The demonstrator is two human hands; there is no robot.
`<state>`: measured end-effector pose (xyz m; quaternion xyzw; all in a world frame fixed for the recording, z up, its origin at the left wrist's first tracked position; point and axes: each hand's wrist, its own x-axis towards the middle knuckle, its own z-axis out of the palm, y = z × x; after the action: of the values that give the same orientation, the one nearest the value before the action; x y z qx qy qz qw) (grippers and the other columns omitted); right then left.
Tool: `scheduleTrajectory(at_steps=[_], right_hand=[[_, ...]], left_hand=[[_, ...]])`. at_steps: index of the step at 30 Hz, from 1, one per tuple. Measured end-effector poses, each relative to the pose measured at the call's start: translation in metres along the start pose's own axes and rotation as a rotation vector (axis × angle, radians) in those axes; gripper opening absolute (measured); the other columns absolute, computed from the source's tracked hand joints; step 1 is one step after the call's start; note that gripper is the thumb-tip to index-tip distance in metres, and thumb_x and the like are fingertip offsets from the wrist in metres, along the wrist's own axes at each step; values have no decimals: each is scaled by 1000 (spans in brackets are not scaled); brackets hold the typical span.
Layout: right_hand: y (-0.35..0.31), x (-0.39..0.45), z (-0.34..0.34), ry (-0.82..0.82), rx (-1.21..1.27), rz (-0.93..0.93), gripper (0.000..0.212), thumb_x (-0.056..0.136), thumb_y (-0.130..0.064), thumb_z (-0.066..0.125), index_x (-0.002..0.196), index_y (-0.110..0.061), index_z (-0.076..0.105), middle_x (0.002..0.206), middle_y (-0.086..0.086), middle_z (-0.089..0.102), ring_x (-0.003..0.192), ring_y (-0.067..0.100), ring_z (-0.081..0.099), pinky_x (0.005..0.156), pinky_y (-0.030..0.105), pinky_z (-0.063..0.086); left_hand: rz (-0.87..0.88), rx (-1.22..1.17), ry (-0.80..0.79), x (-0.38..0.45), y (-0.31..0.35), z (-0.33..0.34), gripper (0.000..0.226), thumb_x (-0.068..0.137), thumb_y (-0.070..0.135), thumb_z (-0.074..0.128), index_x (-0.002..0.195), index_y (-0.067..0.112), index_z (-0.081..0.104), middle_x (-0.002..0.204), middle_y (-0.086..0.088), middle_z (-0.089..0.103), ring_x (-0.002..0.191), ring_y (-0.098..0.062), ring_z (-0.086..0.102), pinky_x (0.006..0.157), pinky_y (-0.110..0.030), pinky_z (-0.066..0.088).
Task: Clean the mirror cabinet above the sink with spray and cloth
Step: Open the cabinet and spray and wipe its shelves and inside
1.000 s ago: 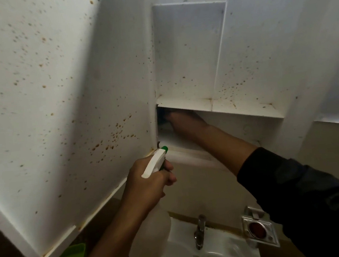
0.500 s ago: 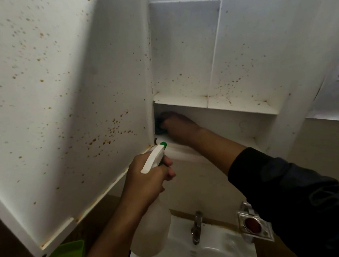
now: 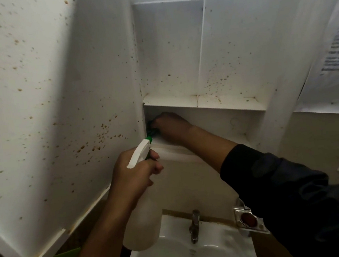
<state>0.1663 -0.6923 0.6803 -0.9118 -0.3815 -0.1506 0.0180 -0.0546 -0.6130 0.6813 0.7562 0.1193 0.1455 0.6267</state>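
**Lower shelf corner under the cloth, door still spotted**

While the open cabinet door point(image 3: 44, 111) fills the view from nine to eleven o'clock, brown specks cover its inner face, thickest near its lower edge. Cabinet interior point(image 3: 177, 51) at twelve o'clock: back panels and the upper shelf point(image 3: 203, 104) also speckled, not yet wiped, by my reading. Sink point(image 3: 189, 253) at six o'clock, tap point(image 3: 194, 225) standing behind the bowl.

Right hand point(image 3: 171, 127) sits deep in the lower compartment, fingers curled on a dark green cloth point(image 3: 151, 128) pressed into the left inner corner; only a scrap of cloth shows. Against the frame a second ago, this hand has shifted slightly within the same corner. Reads as scrubbing in place, not moving on.

Left hand point(image 3: 133, 173) grips the neck of the spray bottle point(image 3: 141, 209), centre of view, nozzle point(image 3: 149, 139) aimed at that corner; its hold looks unchanged. No mist visible.

Judgement: early in the job; one corner worked, much speckled surface left.
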Motion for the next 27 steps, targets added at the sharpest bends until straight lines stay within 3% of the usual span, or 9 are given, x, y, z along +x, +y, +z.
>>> scheduleTrajectory(at_steps=[10, 15, 22, 27], right_hand=[[5, -45, -31, -67, 82, 177, 33, 96, -20, 58, 128, -19, 64, 126, 9, 63, 109, 25, 62, 93, 27, 45], [23, -91, -55, -96, 151, 308, 33, 98, -14, 54, 127, -24, 65, 131, 4, 62, 113, 20, 60, 83, 15, 34], [37, -137, -59, -64, 72, 430, 31, 95, -16, 59, 125, -21, 65, 126, 9, 63, 112, 24, 61, 100, 31, 46], [51, -156, -59, -68, -48, 566, 25, 94, -19, 63, 118, -17, 68, 118, 9, 66, 105, 25, 63, 95, 36, 52]], left_hand=[[-24, -8, -1, -10, 4, 6, 17, 80, 0, 62, 89, 12, 70, 83, -11, 75, 79, -20, 70, 58, -28, 48], [-23, -19, -24, -15, 7, 11, 17, 79, -1, 62, 89, 10, 70, 84, -11, 74, 76, -17, 69, 59, -29, 49], [-27, -7, -62, -19, 7, 18, 19, 81, -1, 60, 91, 11, 70, 80, -8, 74, 75, -16, 70, 62, -31, 52], [-28, -9, -91, -22, 7, 21, 19, 79, -2, 61, 90, 11, 69, 81, -9, 75, 76, -16, 70, 62, -31, 51]])
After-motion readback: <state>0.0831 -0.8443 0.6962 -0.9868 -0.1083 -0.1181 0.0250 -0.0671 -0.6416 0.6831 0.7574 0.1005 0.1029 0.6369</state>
